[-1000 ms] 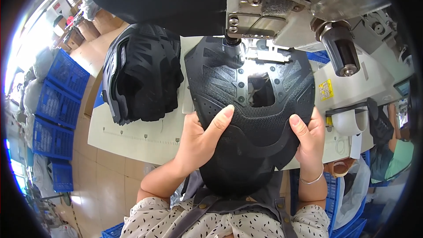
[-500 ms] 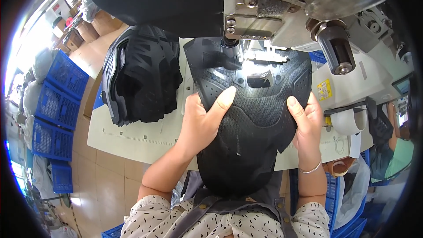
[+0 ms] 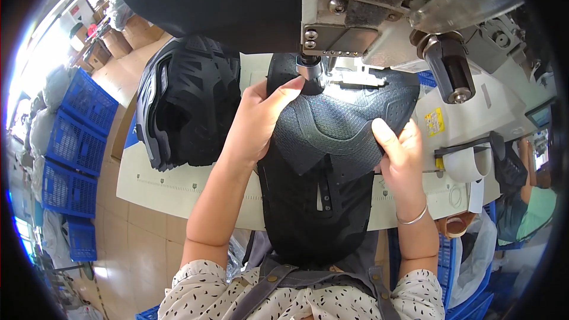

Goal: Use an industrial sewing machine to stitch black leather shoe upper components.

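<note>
At far left we see blue crates (image 3: 71, 145) stacked on the floor (image 3: 121, 225). Next, a stack of black pieces (image 3: 204, 104) stands on the table (image 3: 169, 184), just beside the left hand (image 3: 256, 120). That hand pinches the left edge of the black piece (image 3: 338, 130), thumb on top near the machine (image 3: 385, 15). We find the piece between both hands, its far end beneath the machine head, its near end reaching over the table edge toward the lap; glare there makes it seem, though not surely, under the needle. The right hand (image 3: 402, 157) pinches the right edge, thumb on top. Farther right sits a white cup-shaped part (image 3: 468, 164).
</note>
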`<state>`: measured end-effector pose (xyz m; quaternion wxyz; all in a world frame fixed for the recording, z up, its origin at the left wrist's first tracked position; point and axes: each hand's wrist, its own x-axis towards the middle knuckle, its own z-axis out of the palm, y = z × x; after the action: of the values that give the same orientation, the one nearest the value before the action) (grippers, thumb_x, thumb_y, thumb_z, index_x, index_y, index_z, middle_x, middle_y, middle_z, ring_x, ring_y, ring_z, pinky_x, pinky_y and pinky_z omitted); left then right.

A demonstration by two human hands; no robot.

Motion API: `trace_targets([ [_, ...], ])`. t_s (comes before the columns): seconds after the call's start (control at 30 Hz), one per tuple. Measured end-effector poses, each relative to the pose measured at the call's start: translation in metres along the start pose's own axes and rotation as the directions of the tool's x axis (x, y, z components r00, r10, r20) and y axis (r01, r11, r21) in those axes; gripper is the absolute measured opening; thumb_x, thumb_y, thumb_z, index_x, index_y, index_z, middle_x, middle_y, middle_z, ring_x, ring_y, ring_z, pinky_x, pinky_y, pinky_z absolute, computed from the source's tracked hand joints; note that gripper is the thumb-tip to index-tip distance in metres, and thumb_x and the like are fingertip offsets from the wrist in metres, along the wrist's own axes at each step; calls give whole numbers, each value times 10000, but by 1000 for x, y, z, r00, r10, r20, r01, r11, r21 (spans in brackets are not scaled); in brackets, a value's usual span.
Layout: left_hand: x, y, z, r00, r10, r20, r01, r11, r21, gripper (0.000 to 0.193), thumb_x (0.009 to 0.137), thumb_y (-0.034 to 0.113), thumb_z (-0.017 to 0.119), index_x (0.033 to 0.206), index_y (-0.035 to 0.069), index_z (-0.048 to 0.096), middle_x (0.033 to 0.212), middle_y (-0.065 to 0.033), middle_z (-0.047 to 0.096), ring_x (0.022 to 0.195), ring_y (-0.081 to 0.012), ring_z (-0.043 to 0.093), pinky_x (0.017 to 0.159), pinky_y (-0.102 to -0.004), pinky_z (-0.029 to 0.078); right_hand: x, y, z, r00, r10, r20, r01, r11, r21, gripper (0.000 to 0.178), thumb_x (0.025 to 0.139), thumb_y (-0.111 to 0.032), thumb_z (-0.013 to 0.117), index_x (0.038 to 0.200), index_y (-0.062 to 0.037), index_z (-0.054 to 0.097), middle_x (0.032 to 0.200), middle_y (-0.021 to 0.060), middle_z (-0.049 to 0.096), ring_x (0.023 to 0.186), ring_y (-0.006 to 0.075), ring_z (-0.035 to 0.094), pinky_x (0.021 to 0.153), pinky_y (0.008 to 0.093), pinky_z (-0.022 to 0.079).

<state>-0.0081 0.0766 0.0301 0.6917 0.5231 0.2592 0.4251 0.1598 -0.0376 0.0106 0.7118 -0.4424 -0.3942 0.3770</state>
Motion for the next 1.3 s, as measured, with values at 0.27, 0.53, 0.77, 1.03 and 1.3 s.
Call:
trace_targets([
  [0.27, -30, -7, 5, 1000, -7, 14, 8, 997, -72, 207, 877, 137, 524, 961, -43, 582, 808, -44, 617, 701, -81, 574, 640, -214, 463, -11, 1, 4, 996, 85, -16, -85, 996, -15, 116, 840, -100, 582, 885, 8, 572, 713, 52, 609, 471, 83, 537, 385, 191, 431],
  [0.53, -71, -40, 19, 996, 82, -32, -81, 996, 25, 149, 874, 148, 567, 922, 7, 570, 774, 13, 571, 634, -32, 493, 515, -167, 398, -25, 5, 17, 983, 172, 67, -177, 981, 74, 123, 848, -90, 576, 821, 27, 600, 690, 64, 609, 468, 114, 557, 435, 216, 467],
  [0.77, -60, -37, 36, 987, 148, -60, -150, 988, -37, 165, 882, 145, 535, 976, 11, 560, 835, -11, 581, 704, -73, 530, 613, -220, 436, -33, 11, 28, 975, 186, 124, -201, 973, 116, 125, 848, -86, 583, 908, 23, 589, 715, 76, 626, 569, 121, 603, 473, 221, 490],
  [1.03, -40, -33, 35, 987, 47, -156, -76, 980, -183, 152, 869, 138, 558, 963, 24, 598, 873, 11, 595, 768, -65, 530, 695, -219, 430, -46, -6, 21, 826, 464, 321, -418, 885, -204, 140, 852, -102, 575, 868, 30, 621, 720, 69, 640, 578, 90, 601, 482, 192, 461],
  [1.3, -35, -25, 34, 990, 8, -144, -49, 957, -287, 146, 843, 130, 590, 942, 24, 611, 879, -4, 606, 759, -81, 564, 662, -234, 460, -4, -20, -31, 839, -526, 142, 418, 455, -786, 227, 842, -31, 518, 1065, 8, 527, 953, 110, 582, 801, 124, 530, 723, 266, 434],
])
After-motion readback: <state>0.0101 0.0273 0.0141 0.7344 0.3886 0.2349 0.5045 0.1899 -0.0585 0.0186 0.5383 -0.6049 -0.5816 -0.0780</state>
